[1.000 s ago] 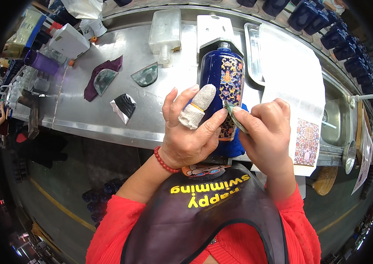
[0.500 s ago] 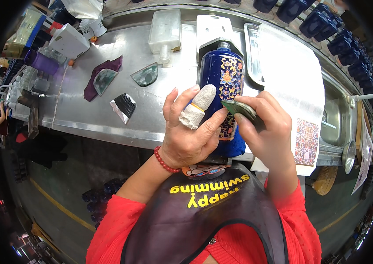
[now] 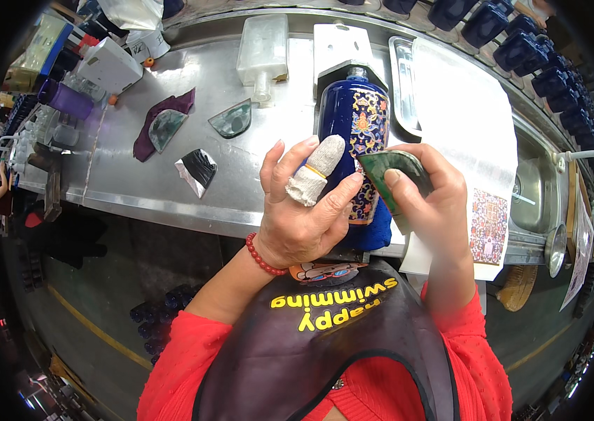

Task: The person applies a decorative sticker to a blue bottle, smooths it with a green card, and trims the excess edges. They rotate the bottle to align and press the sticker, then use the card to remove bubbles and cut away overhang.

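Observation:
A dark blue glass bottle (image 3: 337,109) lies on the bench, neck away from me, with a colourful floral decal (image 3: 365,126) on its upper face. My left hand (image 3: 304,224) rests against its near left side, fingers spread, thumb tip touching the decal's edge. One finger wears a whitish cloth cover (image 3: 314,175) with a yellow band. My right hand (image 3: 441,200) pinches a green marbled half-round scraper (image 3: 385,166) between thumb and fingers, its corner close to the decal's right edge. Blue cloth (image 3: 375,231) lies under the bottle's base.
Left on the metal bench (image 3: 171,189) lie two similar scrapers, one (image 3: 168,130) on purple cloth, another (image 3: 232,121) beside a clear bottle (image 3: 262,49). White paper sheets (image 3: 458,91) with a printed decal (image 3: 490,224) spread at right, before a sink (image 3: 535,196). Blue bottles (image 3: 486,24) line the back.
My right hand has turned the scraper so its flat face shows, and its tip has shifted slightly right. My left hand and the bottle stay where they were.

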A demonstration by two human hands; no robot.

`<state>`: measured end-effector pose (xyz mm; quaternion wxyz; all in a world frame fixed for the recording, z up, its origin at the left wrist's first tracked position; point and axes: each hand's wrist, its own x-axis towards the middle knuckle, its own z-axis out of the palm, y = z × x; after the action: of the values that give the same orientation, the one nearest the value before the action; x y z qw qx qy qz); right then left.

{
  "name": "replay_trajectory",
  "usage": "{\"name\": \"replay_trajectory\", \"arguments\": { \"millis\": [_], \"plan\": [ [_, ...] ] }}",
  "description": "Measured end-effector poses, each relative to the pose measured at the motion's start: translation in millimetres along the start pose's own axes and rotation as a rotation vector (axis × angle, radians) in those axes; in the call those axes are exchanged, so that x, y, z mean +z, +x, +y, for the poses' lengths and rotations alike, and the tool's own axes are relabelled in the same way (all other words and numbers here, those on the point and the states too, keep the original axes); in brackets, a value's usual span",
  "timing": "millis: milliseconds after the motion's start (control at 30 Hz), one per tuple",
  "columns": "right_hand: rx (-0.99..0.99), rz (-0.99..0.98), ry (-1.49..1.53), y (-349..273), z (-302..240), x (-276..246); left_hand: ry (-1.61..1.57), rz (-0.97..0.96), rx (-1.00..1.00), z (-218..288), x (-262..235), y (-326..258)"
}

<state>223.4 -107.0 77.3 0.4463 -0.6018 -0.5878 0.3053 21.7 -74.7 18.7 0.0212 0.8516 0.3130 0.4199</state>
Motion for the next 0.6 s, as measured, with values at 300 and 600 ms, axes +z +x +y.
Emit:
{"name": "replay_trajectory", "arguments": {
  "millis": [300,600],
  "plan": [
    [0.151,-0.021,0.207,-3,5,-4,0.011,-0.012,-0.009,-1,-2,2],
    [0.23,-0.008,0.294,-10,15,-9,0.116,-0.095,0.007,-6,-5,12]
  ]
}}
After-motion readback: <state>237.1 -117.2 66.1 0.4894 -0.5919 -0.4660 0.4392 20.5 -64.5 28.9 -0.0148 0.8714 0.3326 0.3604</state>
